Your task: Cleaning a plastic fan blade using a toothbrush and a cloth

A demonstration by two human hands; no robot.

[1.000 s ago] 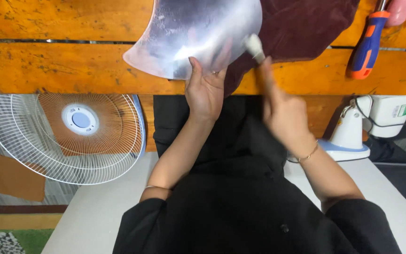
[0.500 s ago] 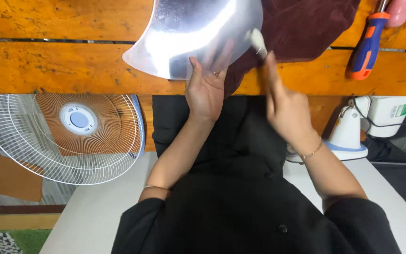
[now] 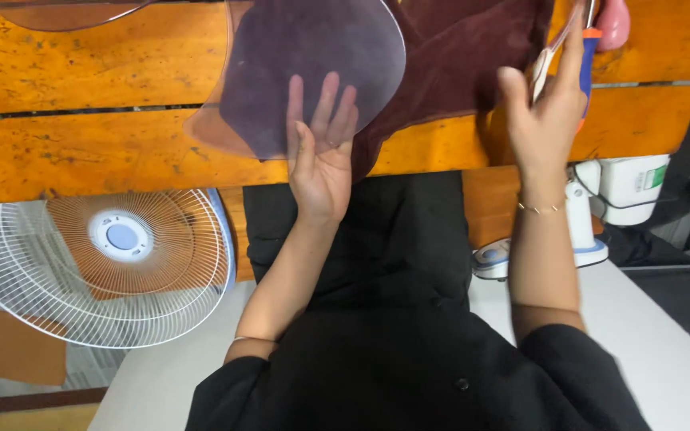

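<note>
Orange wooden bench (image 3: 81, 72): one clear plastic sheet (image 3: 313, 72) under flat, wide left hand (image 3: 321, 164); right hand (image 3: 545, 120) grip pinching one thin tool (image 3: 549, 60).

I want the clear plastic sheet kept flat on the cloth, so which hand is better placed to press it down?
Probably the left hand: its fingers already lie on the clear plastic sheet. The right hand is off to the side, busy holding a thin tool.

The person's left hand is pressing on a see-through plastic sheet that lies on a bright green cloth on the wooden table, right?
Not quite. The head view shows the left hand on the see-through plastic sheet, which lies partly on the cloth on the wooden table. But the cloth is dark maroon, not bright green.
</note>
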